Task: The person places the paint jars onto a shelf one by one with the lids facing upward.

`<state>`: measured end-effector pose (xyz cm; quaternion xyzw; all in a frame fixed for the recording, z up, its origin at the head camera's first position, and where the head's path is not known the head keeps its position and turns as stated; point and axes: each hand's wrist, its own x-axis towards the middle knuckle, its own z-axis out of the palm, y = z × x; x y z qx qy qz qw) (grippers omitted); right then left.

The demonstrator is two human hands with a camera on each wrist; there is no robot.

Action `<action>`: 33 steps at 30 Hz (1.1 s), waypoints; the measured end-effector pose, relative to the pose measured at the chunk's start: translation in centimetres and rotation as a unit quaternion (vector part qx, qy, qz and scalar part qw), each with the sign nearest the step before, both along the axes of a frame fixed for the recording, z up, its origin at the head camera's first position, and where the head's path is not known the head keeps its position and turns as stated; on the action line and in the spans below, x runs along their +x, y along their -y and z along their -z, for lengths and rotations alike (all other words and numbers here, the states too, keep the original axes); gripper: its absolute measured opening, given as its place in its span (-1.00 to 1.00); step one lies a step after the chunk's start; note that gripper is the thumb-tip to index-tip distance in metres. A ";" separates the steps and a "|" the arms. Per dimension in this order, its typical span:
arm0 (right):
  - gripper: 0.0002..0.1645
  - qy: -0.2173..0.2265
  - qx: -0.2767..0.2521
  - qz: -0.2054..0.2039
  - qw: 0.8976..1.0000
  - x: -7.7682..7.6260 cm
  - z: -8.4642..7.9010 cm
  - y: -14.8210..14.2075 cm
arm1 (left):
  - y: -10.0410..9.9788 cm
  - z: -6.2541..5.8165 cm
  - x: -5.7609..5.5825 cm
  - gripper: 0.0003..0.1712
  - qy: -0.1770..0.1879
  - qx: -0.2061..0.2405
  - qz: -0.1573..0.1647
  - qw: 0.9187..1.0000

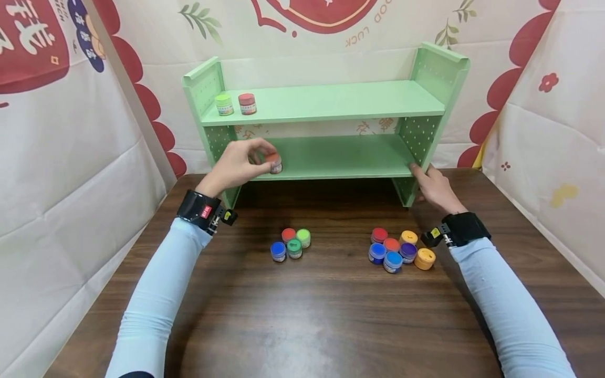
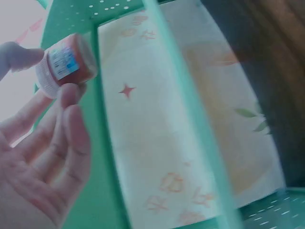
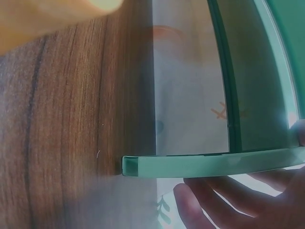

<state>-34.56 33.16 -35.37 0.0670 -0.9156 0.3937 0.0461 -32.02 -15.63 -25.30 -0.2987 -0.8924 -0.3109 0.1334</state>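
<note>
In front of the left part of the lower board of a green two-tier shelf (image 1: 331, 156), my left hand (image 1: 238, 161) pinches a small orange-red paint jar (image 1: 275, 166) between thumb and fingers. The left wrist view shows this jar (image 2: 66, 64) tilted, its label facing the camera. My right hand (image 1: 437, 190) grips the shelf's right side panel (image 3: 200, 165), the thumb in front and the fingers behind it. On the upper board, a light green jar (image 1: 224, 105) and a red jar (image 1: 247, 104) stand side by side at the left end.
On the brown wooden table (image 1: 293, 315), a cluster with a blue jar (image 1: 278, 251) and several others stands left of centre. Another group with a purple jar (image 1: 408, 252) and several others lies near my right wrist. A printed cloth (image 1: 321, 63) hangs behind the shelf.
</note>
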 end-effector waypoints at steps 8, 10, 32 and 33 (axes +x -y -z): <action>-0.02 -0.001 -0.004 -0.003 1.000 0.0 0.0 0.0 | -0.6 -4.9 0.4 -0.67 -0.064 0.058 -0.009 0.996; -0.02 -0.003 -0.003 -0.003 1.000 0.1 0.0 0.0 | -0.9 -5.9 0.3 -0.64 -0.069 0.060 -0.022 0.996; -0.02 -0.015 0.001 0.001 1.000 0.5 0.0 0.2 | -2.6 -10.7 -2.0 -0.69 -0.061 -0.095 -0.147 0.983; -0.02 -0.015 0.000 0.001 1.000 0.5 0.0 0.2 | -2.6 -10.8 -2.0 -0.70 -0.068 -0.104 -0.152 0.981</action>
